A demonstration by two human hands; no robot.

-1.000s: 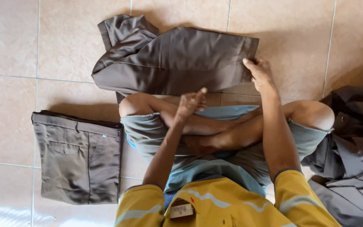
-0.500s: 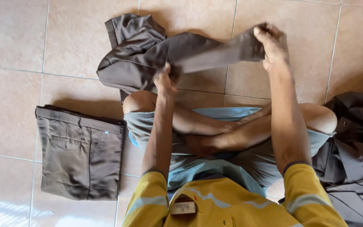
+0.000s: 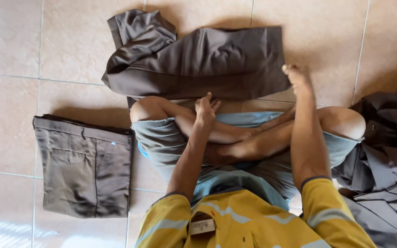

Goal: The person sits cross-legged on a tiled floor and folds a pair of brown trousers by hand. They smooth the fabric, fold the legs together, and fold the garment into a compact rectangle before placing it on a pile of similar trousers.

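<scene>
Small rectangular beige label [image 3: 201,226] at yellow shirt collar [image 3: 235,216], bottom centre.

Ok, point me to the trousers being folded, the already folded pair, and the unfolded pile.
trousers being folded [image 3: 207,59], head view, middle of the flat leg panel.
folded pair [image 3: 86,167], head view, centre of the top face.
unfolded pile [image 3: 391,151], head view, crumpled cloth by the right knee.

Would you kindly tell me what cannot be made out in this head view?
- Dark trousers: near edge hidden behind the knees.
- Heap of dark garments: cut off by the right edge.
- Left hand: whether it touches the cloth, unclear.
- Right hand: fingertips hidden from the camera at the cloth's corner; grip unclear.
</scene>
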